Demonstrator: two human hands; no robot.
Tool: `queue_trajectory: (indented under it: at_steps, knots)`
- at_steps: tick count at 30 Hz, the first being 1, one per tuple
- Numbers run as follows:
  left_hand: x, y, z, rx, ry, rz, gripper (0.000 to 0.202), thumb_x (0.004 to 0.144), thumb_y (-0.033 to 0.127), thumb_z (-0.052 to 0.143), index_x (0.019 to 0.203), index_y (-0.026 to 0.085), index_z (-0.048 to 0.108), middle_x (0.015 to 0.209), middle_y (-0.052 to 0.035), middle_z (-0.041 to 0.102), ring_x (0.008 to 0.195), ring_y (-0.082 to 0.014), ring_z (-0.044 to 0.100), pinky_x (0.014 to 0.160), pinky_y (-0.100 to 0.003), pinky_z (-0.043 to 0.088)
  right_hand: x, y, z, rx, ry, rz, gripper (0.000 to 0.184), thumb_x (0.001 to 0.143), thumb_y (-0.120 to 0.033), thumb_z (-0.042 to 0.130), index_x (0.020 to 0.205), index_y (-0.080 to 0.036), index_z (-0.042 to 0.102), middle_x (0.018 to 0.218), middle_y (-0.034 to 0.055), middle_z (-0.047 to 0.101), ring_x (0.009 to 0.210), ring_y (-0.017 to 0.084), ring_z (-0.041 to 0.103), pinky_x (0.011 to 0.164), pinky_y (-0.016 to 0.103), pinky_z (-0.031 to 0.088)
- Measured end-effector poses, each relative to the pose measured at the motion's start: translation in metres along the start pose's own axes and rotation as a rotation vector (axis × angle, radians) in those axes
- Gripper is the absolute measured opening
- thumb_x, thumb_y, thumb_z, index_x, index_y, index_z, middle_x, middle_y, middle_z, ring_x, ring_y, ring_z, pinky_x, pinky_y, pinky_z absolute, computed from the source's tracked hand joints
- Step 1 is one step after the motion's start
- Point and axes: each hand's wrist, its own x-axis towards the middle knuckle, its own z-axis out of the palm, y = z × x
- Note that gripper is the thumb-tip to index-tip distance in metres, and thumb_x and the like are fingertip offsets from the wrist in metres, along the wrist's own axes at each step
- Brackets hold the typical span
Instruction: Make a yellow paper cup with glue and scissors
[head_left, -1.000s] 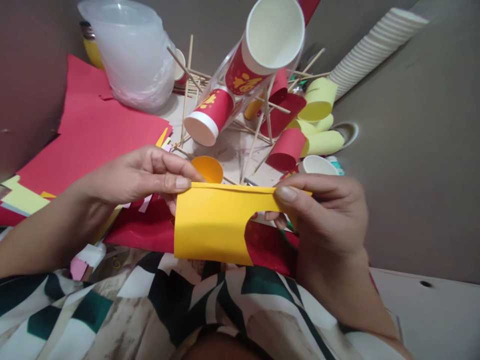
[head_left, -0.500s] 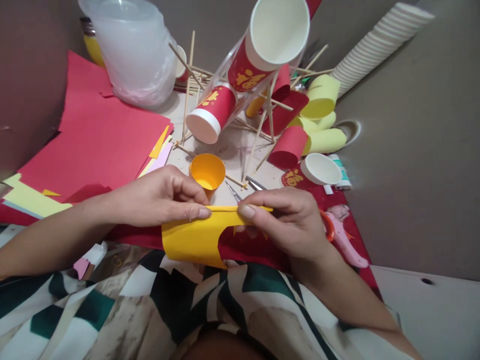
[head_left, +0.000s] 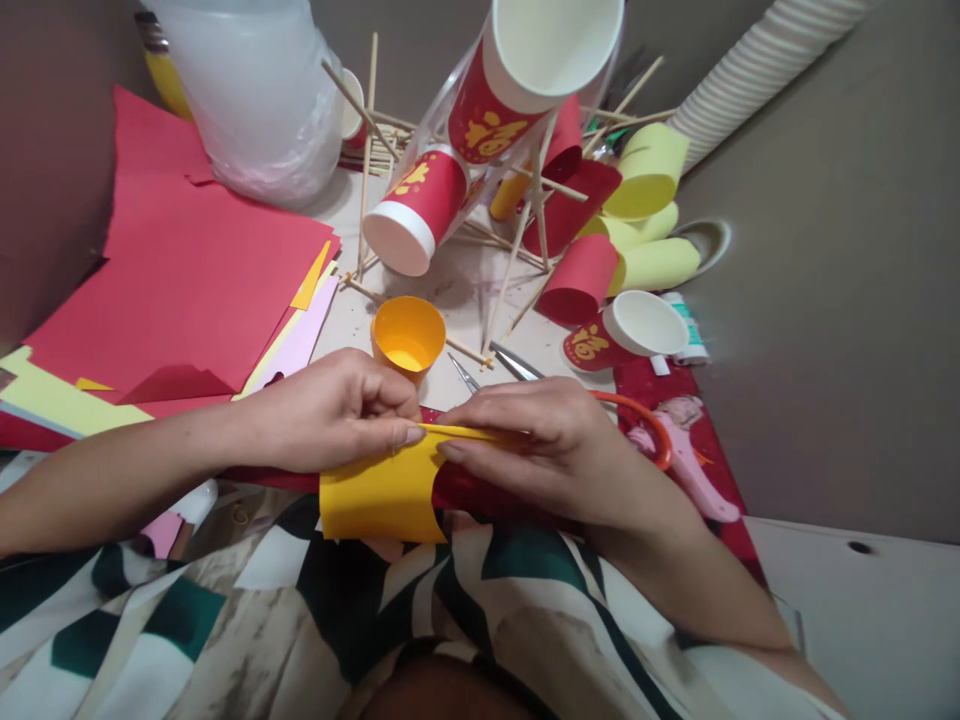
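Note:
A sheet of yellow paper [head_left: 379, 497] with a curved cut-out on its right hangs between my hands, its top edge rolled into a thin strip. My left hand [head_left: 356, 410] pinches that rolled edge between thumb and fingers. My right hand [head_left: 540, 440] closes on the same edge farther right, thumb below and fingers above. Just beyond the left fingers stands a small orange paper cup [head_left: 409, 338]. Scissors [head_left: 516, 362] lie past the right hand, their blades pointing away and an orange handle loop showing at the right.
A stick frame [head_left: 523, 250] with red paper cups [head_left: 491, 110] in clear plastic stands behind. Red paper sheets [head_left: 172, 290] lie left, by a plastic bag [head_left: 262, 110]. Red and yellow paper tubes [head_left: 577, 280], a red-and-white cup [head_left: 646, 325] and a pink-handled tool [head_left: 694, 465] sit right.
My right hand has slid left along the rolled edge, closer to the left hand, and its fingers lie flatter over the strip. The left hand keeps its pinch. The view has shifted slightly.

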Motion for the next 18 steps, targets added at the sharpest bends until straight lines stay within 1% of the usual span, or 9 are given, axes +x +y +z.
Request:
queue_trajectory:
  at_steps: [3, 7, 10, 12, 14, 16, 18]
  knots:
    - [0.001, -0.004, 0.005, 0.077, -0.005, -0.008, 0.028, 0.09, 0.025, 0.059, 0.064, 0.015, 0.053, 0.057, 0.0052, 0.04, 0.053, -0.0073, 0.034, 0.047, -0.019, 0.027, 0.0, 0.004, 0.007, -0.038, -0.037, -0.038, 0.019, 0.097, -0.02, 0.061, 0.081, -0.017, 0.071, 0.071, 0.0039, 0.072, 0.061, 0.011, 0.062, 0.057, 0.023, 0.045]
    - [0.001, -0.003, 0.005, 0.117, 0.009, -0.001, 0.029, 0.091, 0.026, 0.058, 0.064, 0.016, 0.054, 0.056, 0.0052, 0.041, 0.052, -0.0073, 0.035, 0.048, -0.019, 0.027, 0.0, 0.008, 0.008, 0.022, -0.043, -0.032, 0.025, 0.097, -0.019, 0.059, 0.073, -0.018, 0.066, 0.066, 0.0014, 0.068, 0.057, 0.009, 0.057, 0.055, 0.022, 0.041]
    - [0.0, 0.001, 0.002, 0.093, -0.01, 0.009, 0.027, 0.093, 0.025, 0.057, 0.067, 0.015, 0.057, 0.058, 0.0048, 0.044, 0.053, -0.0074, 0.038, 0.049, -0.019, 0.03, 0.002, 0.008, 0.005, 0.089, -0.035, -0.051, 0.029, 0.098, -0.019, 0.059, 0.069, -0.018, 0.062, 0.06, -0.0027, 0.059, 0.052, 0.007, 0.048, 0.052, 0.02, 0.038]
    - [-0.001, 0.003, -0.001, 0.08, -0.032, 0.017, 0.025, 0.093, 0.023, 0.056, 0.069, 0.015, 0.059, 0.058, 0.005, 0.045, 0.053, -0.0074, 0.039, 0.049, -0.019, 0.031, 0.002, 0.007, 0.002, 0.122, -0.054, -0.035, 0.031, 0.098, -0.019, 0.058, 0.068, -0.018, 0.059, 0.056, -0.0053, 0.051, 0.05, 0.006, 0.041, 0.049, 0.019, 0.035]
    - [-0.002, 0.005, -0.004, 0.076, -0.048, 0.018, 0.024, 0.093, 0.022, 0.055, 0.071, 0.015, 0.061, 0.059, 0.0045, 0.047, 0.054, -0.0078, 0.041, 0.05, -0.019, 0.033, 0.003, 0.006, -0.001, 0.137, -0.076, -0.006, 0.032, 0.099, -0.019, 0.057, 0.066, -0.018, 0.058, 0.055, -0.0064, 0.045, 0.049, 0.006, 0.038, 0.048, 0.018, 0.033]
    - [-0.003, 0.006, -0.007, 0.085, -0.039, 0.013, 0.025, 0.094, 0.024, 0.054, 0.072, 0.015, 0.063, 0.061, 0.0032, 0.051, 0.056, -0.0089, 0.044, 0.052, -0.019, 0.036, 0.002, 0.005, -0.005, 0.142, -0.088, 0.019, 0.034, 0.099, -0.021, 0.056, 0.066, -0.019, 0.057, 0.055, -0.0059, 0.046, 0.05, 0.006, 0.039, 0.049, 0.019, 0.035]
    - [-0.005, 0.007, -0.009, 0.109, -0.002, 0.02, 0.027, 0.094, 0.026, 0.055, 0.072, 0.015, 0.063, 0.062, 0.0022, 0.052, 0.057, -0.0095, 0.045, 0.052, -0.019, 0.036, 0.002, 0.005, -0.007, 0.137, -0.071, 0.036, 0.034, 0.099, -0.023, 0.057, 0.065, -0.019, 0.057, 0.056, -0.0048, 0.05, 0.05, 0.007, 0.042, 0.049, 0.02, 0.036]
